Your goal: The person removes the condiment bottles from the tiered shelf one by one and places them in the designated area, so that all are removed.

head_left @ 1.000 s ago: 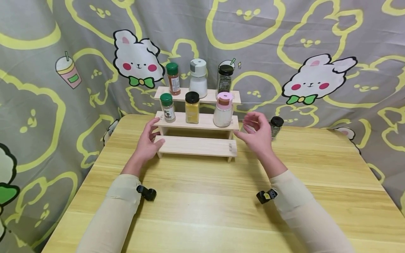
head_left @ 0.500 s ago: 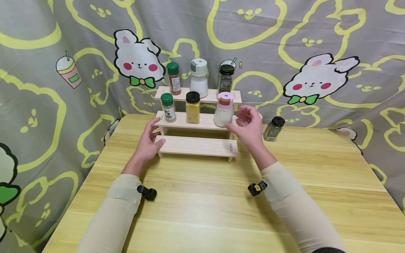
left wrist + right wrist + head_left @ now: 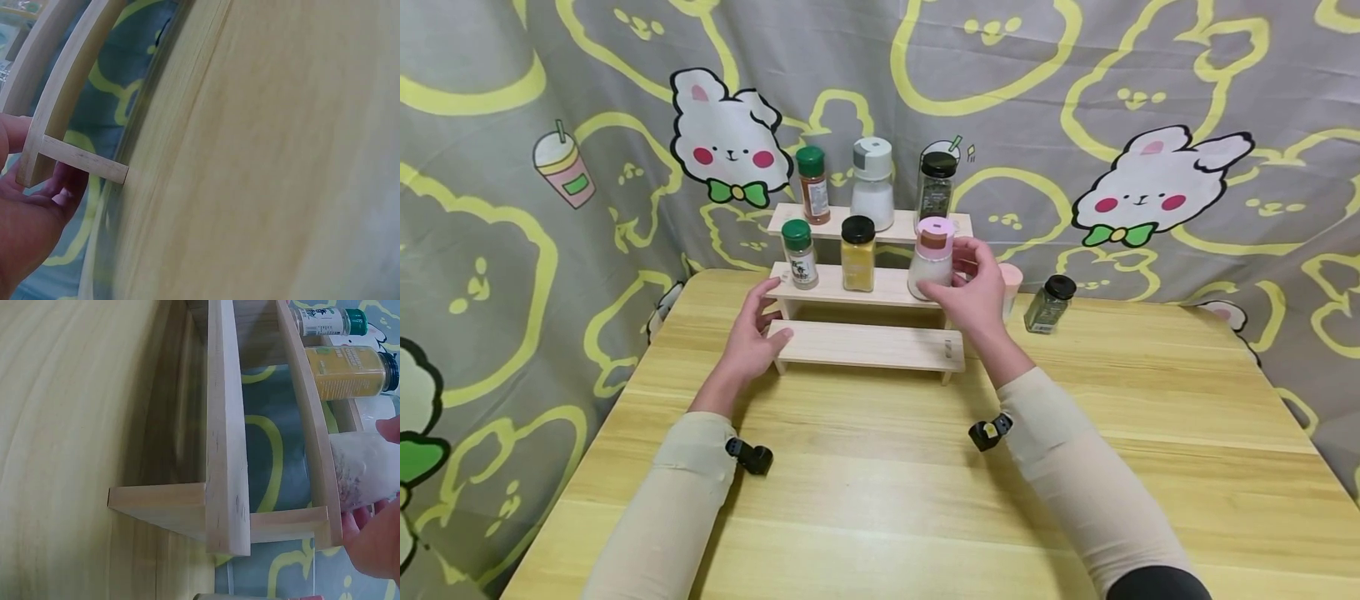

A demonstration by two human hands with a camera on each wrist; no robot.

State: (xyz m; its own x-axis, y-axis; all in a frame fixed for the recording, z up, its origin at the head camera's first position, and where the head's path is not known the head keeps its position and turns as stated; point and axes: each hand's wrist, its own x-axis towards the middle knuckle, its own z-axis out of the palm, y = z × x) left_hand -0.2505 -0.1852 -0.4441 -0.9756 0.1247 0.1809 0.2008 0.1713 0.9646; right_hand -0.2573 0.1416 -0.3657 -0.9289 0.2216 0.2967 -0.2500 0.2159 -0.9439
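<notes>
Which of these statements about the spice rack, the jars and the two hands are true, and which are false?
1. The right hand holds the pink-capped jar on the middle shelf. True.
2. The left hand holds the yellow spice jar. False: it rests at the left end of the wooden rack; the yellow spice jar stands untouched.
3. The lowest shelf carries three jars. False: no jar stands on it.
4. A black-capped jar stands on the table, right of the rack. True.
5. Three jars stand on the top shelf. True.

Both arms wear long cream sleeves (image 3: pixel 685 483), each with a small black wrist camera (image 3: pixel 748 457).
</notes>
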